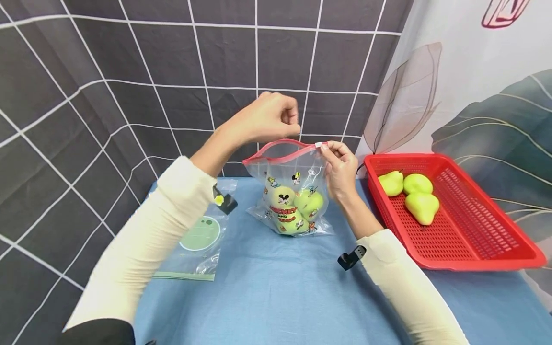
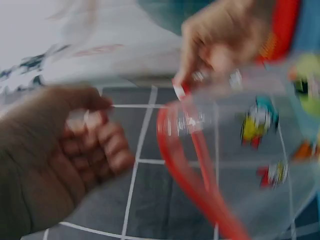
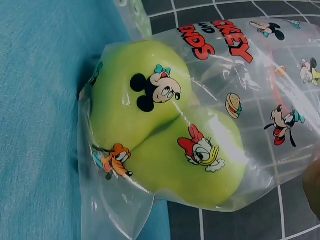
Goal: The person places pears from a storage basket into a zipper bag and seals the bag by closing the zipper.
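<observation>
A clear zip bag (image 1: 297, 187) with a red rim and printed cartoon characters stands upright on the cloth, its mouth partly open. Inside sit several yellow-green fruits (image 3: 140, 90), seen through the plastic in the right wrist view. My right hand (image 1: 340, 170) pinches the bag's top right corner, beside the white slider (image 1: 318, 144). Above the mouth is my left hand (image 1: 269, 117), empty, with its fingers loosely bent. The left wrist view, blurred, shows that hand (image 2: 75, 145) apart from the red rim (image 2: 185, 170).
To the right, a red plastic basket (image 1: 478, 256) holds three green pears (image 1: 422, 207). A second clear bag (image 1: 200, 235) with a green print lies flat at left, partly behind the left sleeve. Blue cloth (image 1: 276, 292) covers the table; a dark grid curtain (image 1: 224, 57) hangs behind.
</observation>
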`<act>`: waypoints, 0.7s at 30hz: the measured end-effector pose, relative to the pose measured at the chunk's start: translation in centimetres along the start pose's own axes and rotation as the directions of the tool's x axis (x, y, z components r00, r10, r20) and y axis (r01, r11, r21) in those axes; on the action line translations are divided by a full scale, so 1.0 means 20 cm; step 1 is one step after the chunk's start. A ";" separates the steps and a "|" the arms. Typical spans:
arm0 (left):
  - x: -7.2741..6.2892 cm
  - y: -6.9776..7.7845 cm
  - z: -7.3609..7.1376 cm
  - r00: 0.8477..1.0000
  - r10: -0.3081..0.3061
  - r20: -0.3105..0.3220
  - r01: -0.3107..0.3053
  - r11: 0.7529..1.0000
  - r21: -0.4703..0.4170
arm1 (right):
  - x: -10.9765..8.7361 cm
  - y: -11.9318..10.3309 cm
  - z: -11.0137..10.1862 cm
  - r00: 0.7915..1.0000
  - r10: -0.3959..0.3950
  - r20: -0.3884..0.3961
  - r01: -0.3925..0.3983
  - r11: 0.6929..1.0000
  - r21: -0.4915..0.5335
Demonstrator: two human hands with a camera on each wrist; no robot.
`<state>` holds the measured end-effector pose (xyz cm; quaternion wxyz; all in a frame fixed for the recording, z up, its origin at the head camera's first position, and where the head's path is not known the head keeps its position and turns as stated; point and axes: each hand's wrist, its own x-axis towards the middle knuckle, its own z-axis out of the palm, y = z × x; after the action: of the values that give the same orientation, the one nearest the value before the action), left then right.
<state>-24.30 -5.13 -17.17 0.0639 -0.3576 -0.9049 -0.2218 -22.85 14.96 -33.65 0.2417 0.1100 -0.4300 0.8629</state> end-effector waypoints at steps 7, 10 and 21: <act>0.20 0.01 0.05 0.958 0.208 0.196 -0.212 0.977 0.000 | 0.00 -0.01 -0.02 0.999 0.032 -0.010 -0.031 0.995 0.100; 0.26 0.01 0.10 0.938 0.214 0.272 -0.229 0.973 0.023 | -0.02 -0.01 -0.03 1.000 0.017 0.002 -0.017 0.993 0.117; 0.29 0.08 0.21 0.898 0.259 0.355 -0.307 0.948 0.085 | -0.05 -0.02 -0.01 0.996 -0.076 -0.048 0.079 0.995 0.058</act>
<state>-27.41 1.38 -18.74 -0.0368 -0.5132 -0.8536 -0.0816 -21.84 15.07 -33.89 0.2813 0.1142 -0.3937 0.8676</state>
